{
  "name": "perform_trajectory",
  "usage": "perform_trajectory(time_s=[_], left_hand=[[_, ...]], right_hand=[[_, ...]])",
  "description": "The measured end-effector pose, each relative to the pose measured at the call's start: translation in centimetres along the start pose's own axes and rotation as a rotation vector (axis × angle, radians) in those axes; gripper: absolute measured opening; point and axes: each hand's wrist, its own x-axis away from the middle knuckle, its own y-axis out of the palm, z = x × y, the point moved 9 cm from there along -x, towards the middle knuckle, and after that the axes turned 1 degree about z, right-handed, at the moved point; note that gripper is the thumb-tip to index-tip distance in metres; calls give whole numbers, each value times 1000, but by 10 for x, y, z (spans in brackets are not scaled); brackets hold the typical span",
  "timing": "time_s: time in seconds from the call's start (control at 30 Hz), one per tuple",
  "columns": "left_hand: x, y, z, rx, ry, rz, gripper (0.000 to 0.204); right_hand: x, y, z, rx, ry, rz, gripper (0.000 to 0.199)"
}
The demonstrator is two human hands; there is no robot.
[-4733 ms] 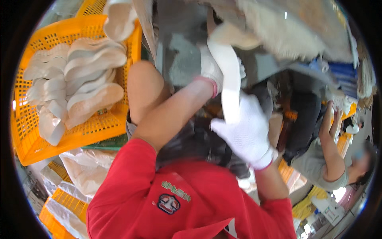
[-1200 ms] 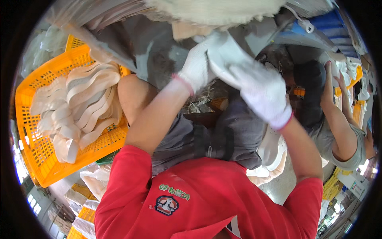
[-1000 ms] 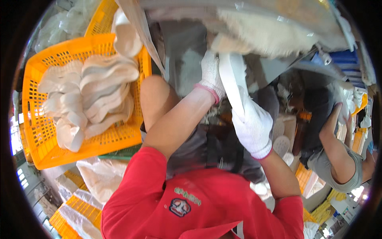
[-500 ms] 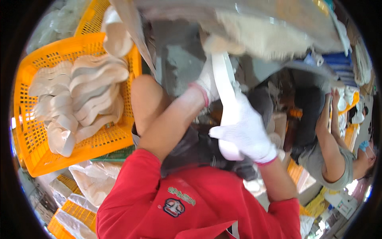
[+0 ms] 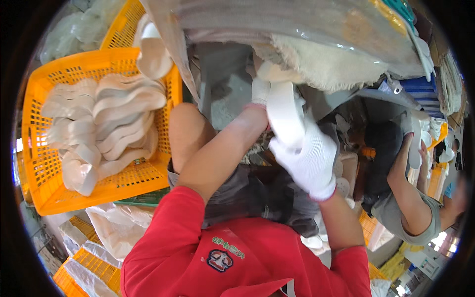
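Observation:
A smooth white shoe sole (image 5: 285,115), curved and seen from above, slants between my two gloved hands. My right hand (image 5: 309,161), in a white knit glove, is closed round its near end. My left hand (image 5: 261,92), also in a white glove, grips the sole's far left side; its fingers are mostly hidden. Just beyond the sole's far end is a pale rounded part (image 5: 277,73), which looks like a buffing wheel. Shaggy cream material (image 5: 326,62) hangs over it from above.
An orange basket (image 5: 106,195) at the left holds stacked pale wavy soles (image 5: 128,99). Grey plastic sheeting (image 5: 237,20) covers the machine ahead. More orange crates (image 5: 94,262) stand at the lower left. To the right, another person's arm (image 5: 403,161) is near pale pieces.
The sole has tilted and turned, looking shorter and broader now. My right hand has moved slightly down and shifted its hold. My left hand has stayed near the machine.

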Motion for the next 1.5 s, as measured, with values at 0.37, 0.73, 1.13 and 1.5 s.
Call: perform_trajectory(time_s=[0.37, 0.73, 1.13, 1.5], left_hand=[[13, -40, -83, 591, -109, -106, 73], [26, -27, 18, -749, 388, -345, 45], [177, -111, 302, -2311, 862, 617, 15], [239, 3, 350, -2316, 464, 244, 17]], right_hand=[[-37, -17, -68, 217, -21, -185, 96], [1, 28, 59, -1238, 657, -123, 61], [204, -48, 222, 277, 596, -336, 66], [128, -23, 29, -470, 379, 0, 68]])
